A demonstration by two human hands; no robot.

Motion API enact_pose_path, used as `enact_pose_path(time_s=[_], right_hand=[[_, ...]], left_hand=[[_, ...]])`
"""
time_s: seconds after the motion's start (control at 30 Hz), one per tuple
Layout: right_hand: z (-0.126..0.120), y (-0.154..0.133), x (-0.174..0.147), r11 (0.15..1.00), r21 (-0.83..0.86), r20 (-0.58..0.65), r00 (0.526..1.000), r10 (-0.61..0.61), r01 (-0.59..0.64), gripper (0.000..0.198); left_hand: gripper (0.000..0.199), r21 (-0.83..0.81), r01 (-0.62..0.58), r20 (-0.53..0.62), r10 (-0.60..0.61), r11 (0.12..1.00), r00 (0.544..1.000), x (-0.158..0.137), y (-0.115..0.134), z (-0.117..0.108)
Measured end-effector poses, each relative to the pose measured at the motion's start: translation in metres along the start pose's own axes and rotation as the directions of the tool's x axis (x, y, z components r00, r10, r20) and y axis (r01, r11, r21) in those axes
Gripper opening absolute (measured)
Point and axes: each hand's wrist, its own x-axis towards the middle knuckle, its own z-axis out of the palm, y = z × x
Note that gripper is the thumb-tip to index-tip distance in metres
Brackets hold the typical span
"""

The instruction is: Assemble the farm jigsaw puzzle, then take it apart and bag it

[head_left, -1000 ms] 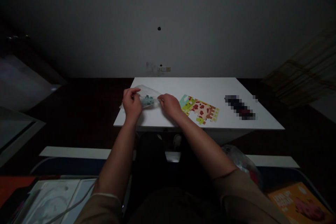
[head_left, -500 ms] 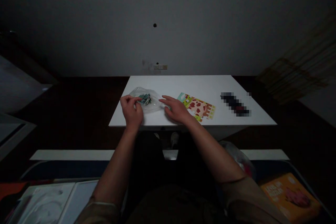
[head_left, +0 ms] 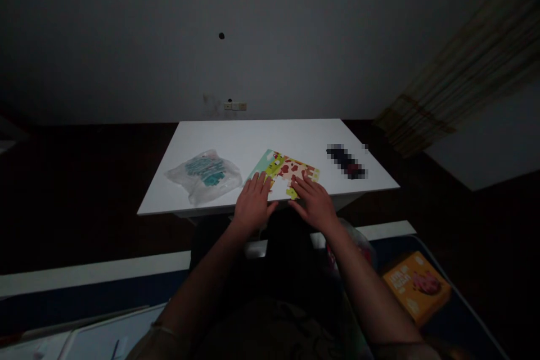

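A colourful jigsaw puzzle [head_left: 289,169] with a spotted animal on it lies on the white table, and a white gap shows at its near edge. My left hand [head_left: 253,203] rests over its near left part, palm down, fingers stretched out. On the near right part lies my right hand [head_left: 315,202], also with extended fingers, nothing visible in its grasp. Left of the puzzle, a clear plastic bag [head_left: 228,175] lies spread out, with teal pieces [head_left: 206,169] inside. The puzzle's near corners are partly hidden by my fingers.
The white table [head_left: 253,132] has a blurred-out dark object [head_left: 346,162] at its right. Behind me on the bench, an orange box [head_left: 415,287] lies to the right, near another plastic bag [head_left: 363,244]. A wall with a socket [head_left: 235,106] stands beyond.
Both hands have left the plastic bag and moved onto the puzzle. The bag now lies spread with more teal showing. My view has turned to the right.
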Motion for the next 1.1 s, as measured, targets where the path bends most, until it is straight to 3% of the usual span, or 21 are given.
enact_pose_path(time_s=[0.23,0.43,0.6,0.73,0.83,0.97,1.1], right_hand=[[0.006,0.006,-0.004,0.997,-0.078,-0.021,0.999,-0.03,0.028,0.035],[0.003,0.023,0.013,0.967,0.005,-0.149,0.956,0.252,-0.254,0.038],[0.0,0.043,0.012,0.99,0.029,-0.214,0.967,0.14,-0.137,0.04],[0.0,0.045,0.003,1.0,-0.006,-0.085,0.996,0.013,-0.014,0.04],[-0.001,0.038,-0.003,0.997,-0.068,-0.032,0.999,-0.027,0.025,0.045],[-0.003,0.031,-0.007,0.986,-0.157,0.027,0.998,-0.055,0.058,0.058],[-0.002,0.035,-0.009,0.975,-0.204,0.053,0.996,-0.073,0.083,0.056]], left_hand=[[0.053,0.177,-0.065,0.237,0.021,0.982,0.971,-0.004,-0.016,-0.009],[0.045,0.147,-0.083,0.271,0.041,0.986,0.962,0.001,-0.019,-0.017],[0.04,0.1,0.014,0.258,-0.039,0.995,0.965,0.006,-0.02,-0.022],[0.044,0.069,0.108,0.209,-0.12,0.992,0.971,0.012,-0.022,-0.021],[0.043,0.065,0.056,0.163,-0.066,0.996,0.984,0.018,-0.018,-0.014],[0.044,0.075,-0.053,0.212,0.036,0.996,0.977,0.023,-0.011,-0.004],[0.045,0.094,-0.062,0.241,0.037,0.994,0.97,0.023,-0.008,-0.003]])
